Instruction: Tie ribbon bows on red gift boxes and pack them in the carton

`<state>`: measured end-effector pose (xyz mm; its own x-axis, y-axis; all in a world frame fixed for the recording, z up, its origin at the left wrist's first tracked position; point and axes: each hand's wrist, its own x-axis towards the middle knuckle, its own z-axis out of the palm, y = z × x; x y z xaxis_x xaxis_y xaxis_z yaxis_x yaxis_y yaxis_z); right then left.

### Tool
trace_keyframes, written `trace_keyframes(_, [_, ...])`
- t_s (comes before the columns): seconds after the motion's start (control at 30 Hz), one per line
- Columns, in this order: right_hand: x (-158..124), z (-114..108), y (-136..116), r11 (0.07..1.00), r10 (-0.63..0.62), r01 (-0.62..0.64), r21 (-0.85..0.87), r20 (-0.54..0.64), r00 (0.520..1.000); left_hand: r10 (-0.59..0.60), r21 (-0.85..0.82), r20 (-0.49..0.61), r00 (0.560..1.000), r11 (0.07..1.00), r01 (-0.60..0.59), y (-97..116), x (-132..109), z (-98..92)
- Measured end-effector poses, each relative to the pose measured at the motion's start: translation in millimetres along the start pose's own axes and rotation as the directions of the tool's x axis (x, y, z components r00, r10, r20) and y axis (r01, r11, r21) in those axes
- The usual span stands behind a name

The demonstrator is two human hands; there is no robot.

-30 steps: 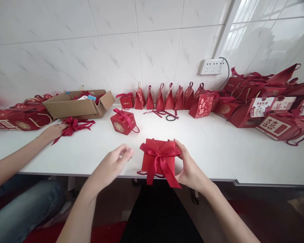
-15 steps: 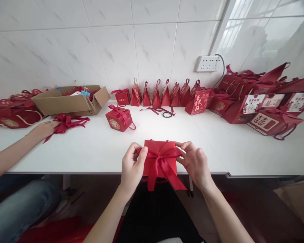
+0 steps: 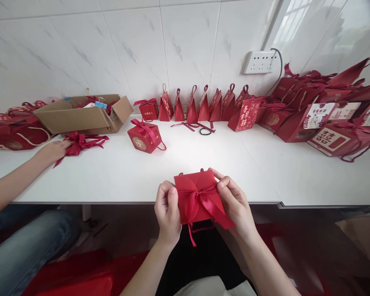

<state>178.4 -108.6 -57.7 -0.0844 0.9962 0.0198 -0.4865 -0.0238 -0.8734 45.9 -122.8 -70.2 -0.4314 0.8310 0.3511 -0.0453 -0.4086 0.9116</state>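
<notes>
Red square card box (image 3: 191, 181), crimson satin ribbon bow (image 3: 200, 196): left hand (image 3: 168, 209) clamped on left side; right hand (image 3: 236, 203), earlier loose, now closed at right; 2 sides seemingly steadied.

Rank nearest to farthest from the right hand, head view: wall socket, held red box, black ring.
1. Held red box, its right edge in the right hand.
2. Black ring, forward on the table.
3. Wall socket, upper right.

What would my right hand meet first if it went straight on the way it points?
Probably the red box that your right hand holds, though exact depth there is unclear.
</notes>
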Motion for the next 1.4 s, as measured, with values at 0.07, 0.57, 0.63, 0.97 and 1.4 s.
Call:
trace_keyframes(0.07, [1.0, -0.8, 0.5, 1.000, 0.014, -0.014, 0.000, -0.003, 1.000, 0.014, -0.017, -0.008, 1.000, 1.000, -0.014, -0.9, -0.3, 0.1])
trace_keyframes(0.57, [0.0, -35.2, -4.7, 0.577, -0.339, 0.590, -0.564, 0.492, 0.802, 0.125, 0.212, 0.218, 0.968, 0.962, -0.172, 35.9, 28.8, -11.4])
trace_keyframes(0.63, [-0.2, -32.2, -4.7, 0.442, -0.471, 0.692, -0.570, 0.509, 0.720, 0.374, 0.205, 0.273, 0.887, 0.878, -0.433, 45.1, 20.6, -7.4])
trace_keyframes(0.97, [-17.9, -41.6, -25.4, 0.237, -0.697, 0.763, -0.601, 0.442, 0.564, 0.654, 0.204, 0.624, 0.429, 0.394, -0.896, 62.6, -17.5, 21.8])
trace_keyframes(1.4, [-147.7, -153.1, -152.0, -0.160, -0.767, 0.304, -0.939, 0.312, 0.561, 0.433, 0.188, 0.526, 0.732, 0.779, -0.597, 60.4, 38.2, 162.7])
